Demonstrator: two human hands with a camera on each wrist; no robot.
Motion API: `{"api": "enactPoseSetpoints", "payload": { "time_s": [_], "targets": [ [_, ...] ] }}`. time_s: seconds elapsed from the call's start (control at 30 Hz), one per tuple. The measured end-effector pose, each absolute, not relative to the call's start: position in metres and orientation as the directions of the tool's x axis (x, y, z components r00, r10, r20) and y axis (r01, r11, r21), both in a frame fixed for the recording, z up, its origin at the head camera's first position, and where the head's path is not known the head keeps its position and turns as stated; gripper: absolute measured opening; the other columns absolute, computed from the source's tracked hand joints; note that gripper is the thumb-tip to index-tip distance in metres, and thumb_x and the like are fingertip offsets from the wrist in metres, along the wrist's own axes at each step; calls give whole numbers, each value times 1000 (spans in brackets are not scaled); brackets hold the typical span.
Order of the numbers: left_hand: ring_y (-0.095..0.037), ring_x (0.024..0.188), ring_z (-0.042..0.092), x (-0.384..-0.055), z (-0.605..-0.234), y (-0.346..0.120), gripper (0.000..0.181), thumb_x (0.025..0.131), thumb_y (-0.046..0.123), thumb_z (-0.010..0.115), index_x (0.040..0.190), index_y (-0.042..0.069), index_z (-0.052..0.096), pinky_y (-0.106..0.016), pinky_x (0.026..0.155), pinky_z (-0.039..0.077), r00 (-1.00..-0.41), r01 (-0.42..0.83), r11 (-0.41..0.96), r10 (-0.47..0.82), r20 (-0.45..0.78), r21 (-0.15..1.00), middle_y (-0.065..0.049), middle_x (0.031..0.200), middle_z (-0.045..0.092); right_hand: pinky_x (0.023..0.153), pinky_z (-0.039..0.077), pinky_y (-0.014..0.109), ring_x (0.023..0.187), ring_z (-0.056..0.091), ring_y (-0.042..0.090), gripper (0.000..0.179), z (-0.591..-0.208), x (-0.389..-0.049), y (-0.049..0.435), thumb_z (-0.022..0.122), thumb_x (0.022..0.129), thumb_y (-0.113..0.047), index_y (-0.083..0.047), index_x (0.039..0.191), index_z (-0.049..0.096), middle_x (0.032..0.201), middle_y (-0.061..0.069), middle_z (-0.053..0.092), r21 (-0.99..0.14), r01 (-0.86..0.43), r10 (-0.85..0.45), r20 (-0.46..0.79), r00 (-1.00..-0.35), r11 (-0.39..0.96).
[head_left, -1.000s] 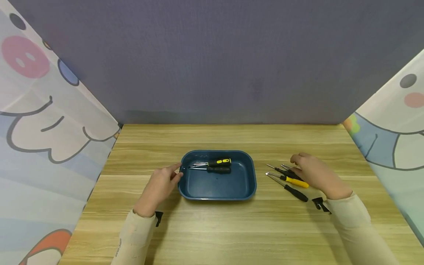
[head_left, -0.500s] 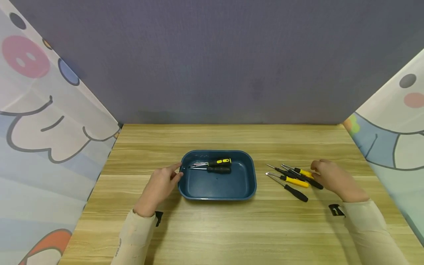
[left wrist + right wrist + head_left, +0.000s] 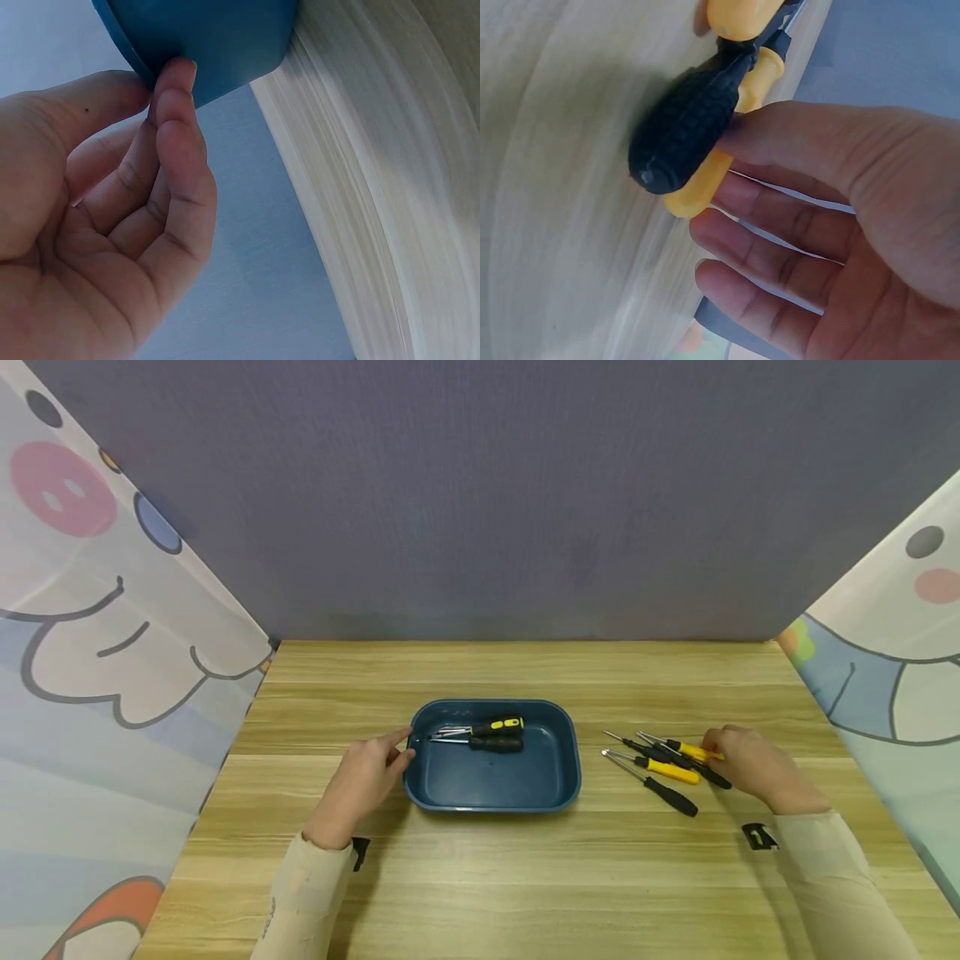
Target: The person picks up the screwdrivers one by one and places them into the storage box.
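Observation:
My left hand (image 3: 363, 781) is at the left end of a dark blue plastic bin (image 3: 491, 811). Its thumb and index finger pinch the rim, and the bin's outer wall (image 3: 225, 45) fills the top of the left wrist view. Inside lie a black-and-yellow screwdriver (image 3: 497, 727) and a black screwdriver (image 3: 495, 744). On the right, my right hand (image 3: 757, 768) pinches the handle end of a yellow screwdriver (image 3: 693, 750). In the right wrist view a black handle (image 3: 686, 127) partly covers that yellow handle (image 3: 701, 187); the thumb tip is hidden behind the black one.
Several screwdrivers lie in a loose pile left of my right hand, among them another yellow one (image 3: 672, 771) and a black one (image 3: 671, 797) nearest the front. A grey wall (image 3: 525, 527) stands behind the wooden table (image 3: 525, 885); printed cloths (image 3: 112, 635) hang at both sides.
My right hand has moved right from over the pile to the yellow screwdriver's handle end, uncovering handles it hid before. The left hand and the bin have stayed put.

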State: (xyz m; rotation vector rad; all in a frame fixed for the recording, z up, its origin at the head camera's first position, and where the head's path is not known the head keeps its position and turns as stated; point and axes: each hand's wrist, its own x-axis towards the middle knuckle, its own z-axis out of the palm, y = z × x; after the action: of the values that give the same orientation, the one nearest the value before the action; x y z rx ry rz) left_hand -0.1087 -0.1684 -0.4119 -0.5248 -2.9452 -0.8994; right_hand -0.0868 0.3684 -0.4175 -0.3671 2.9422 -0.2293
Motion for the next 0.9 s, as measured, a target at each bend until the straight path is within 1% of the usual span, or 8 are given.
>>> {"api": "enactPoseSetpoints", "payload": {
  "time_s": [0.13, 0.37, 0.73, 0.9],
  "targets": [
    [-9, 56, 50, -109, -412, -168, 36, 96, 8, 69, 129, -6, 64, -28, 53, 43, -941, 328, 777, 316, 118, 537, 0, 69, 63, 66, 53, 49, 74, 63, 31, 12, -418, -88, 369, 75, 84, 1, 4, 94, 67, 86, 15, 64, -173, -220, -248, -160, -955, 960],
    [-9, 55, 48, -109, -412, -169, 36, 96, 8, 68, 130, -6, 63, -27, 51, 42, -944, 318, 774, 313, 106, 548, 0, 69, 62, 65, 53, 48, 73, 63, 29, 12, -420, -88, 369, 74, 85, 1, 4, 94, 67, 86, 14, 64, -176, -218, -247, -167, -955, 960],
    [-8, 53, 46, -109, -412, -169, 36, 96, 7, 68, 129, -7, 63, -27, 51, 40, -942, 325, 774, 317, 113, 544, 3, 65, 58, 65, 53, 48, 74, 63, 30, 12, -421, -89, 372, 75, 85, 0, 3, 93, 66, 86, 14, 65, -193, -223, -256, -167, -952, 955],
    [-8, 53, 45, -109, -412, -168, 37, 96, 8, 68, 130, -7, 63, -27, 51, 40, -943, 321, 775, 315, 108, 545, 3, 65, 57, 64, 52, 47, 73, 63, 28, 12, -420, -90, 372, 74, 85, -2, 3, 93, 67, 85, 13, 65, -199, -231, -264, -157, -952, 952]
  ]
}}
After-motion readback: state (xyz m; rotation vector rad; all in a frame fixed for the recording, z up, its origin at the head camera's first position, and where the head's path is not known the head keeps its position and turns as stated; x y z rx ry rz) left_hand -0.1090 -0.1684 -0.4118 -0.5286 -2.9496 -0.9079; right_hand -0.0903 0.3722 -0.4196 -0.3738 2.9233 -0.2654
